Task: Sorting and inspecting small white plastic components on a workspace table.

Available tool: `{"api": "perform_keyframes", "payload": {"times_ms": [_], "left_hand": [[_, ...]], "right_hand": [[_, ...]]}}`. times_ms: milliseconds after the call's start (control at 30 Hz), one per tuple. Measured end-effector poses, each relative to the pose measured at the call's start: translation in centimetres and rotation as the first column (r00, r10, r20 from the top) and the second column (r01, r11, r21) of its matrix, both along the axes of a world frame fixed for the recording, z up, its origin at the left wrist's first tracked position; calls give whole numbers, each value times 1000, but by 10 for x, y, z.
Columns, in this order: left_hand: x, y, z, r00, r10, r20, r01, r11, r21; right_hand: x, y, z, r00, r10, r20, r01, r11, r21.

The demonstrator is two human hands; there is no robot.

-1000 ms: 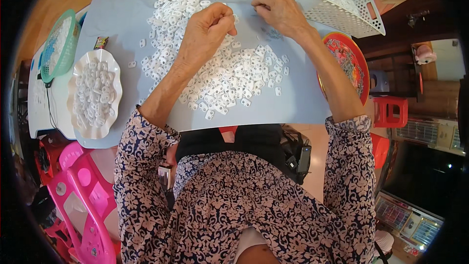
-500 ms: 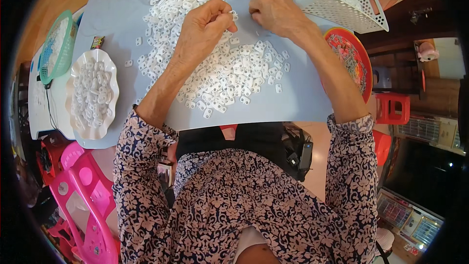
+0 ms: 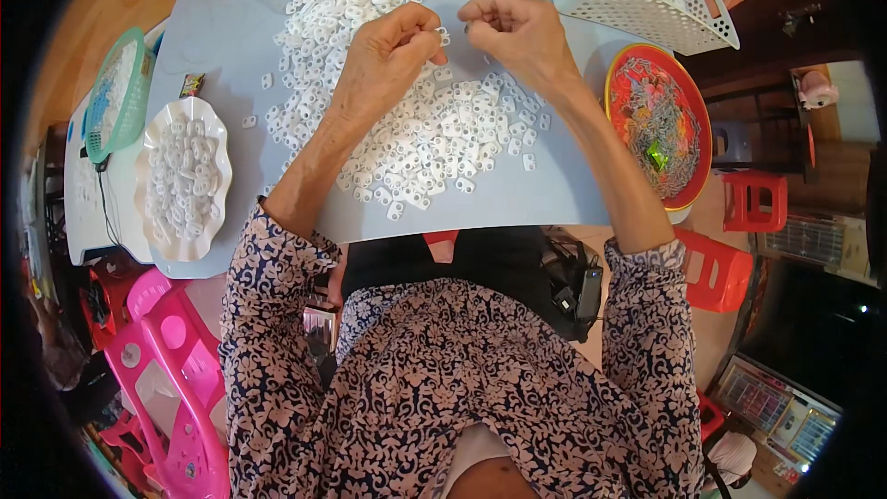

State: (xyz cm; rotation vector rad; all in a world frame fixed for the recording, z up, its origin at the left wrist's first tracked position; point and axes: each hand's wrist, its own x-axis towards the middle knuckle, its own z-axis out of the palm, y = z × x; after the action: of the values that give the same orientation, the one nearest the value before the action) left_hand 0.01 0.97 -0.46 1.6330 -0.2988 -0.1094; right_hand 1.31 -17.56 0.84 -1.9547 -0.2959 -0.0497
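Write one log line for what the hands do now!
left hand: pinching small white piece | right hand: fingertips pinched, beside it | pile of white pieces: underneath

Both hands (image 3: 462,42) now closer together

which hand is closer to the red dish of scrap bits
Right. The right hand is over the table just left of the red dish; the left hand is farther left, over the white pieces.

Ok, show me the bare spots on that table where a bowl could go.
Bare blue table lies between the pile of white pieces and the red dish. Another patch lies between the pile and the white scalloped dish. The middle, under the left hand and right hand, is crowded.
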Motion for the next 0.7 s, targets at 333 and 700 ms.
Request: {"api": "perform_keyframes", "payload": {"times_ms": [333, 700], "left_hand": [[-1, -4, 0, 999, -32, -14, 31, 997, -71], [-3, -4, -3, 999, -35, 1, 35, 999, -20]], "right_hand": [[-13, 0, -10, 993, 118, -9, -106, 922, 372], [-15, 3, -10, 994, 111, 14, -110, 956, 273]]}}
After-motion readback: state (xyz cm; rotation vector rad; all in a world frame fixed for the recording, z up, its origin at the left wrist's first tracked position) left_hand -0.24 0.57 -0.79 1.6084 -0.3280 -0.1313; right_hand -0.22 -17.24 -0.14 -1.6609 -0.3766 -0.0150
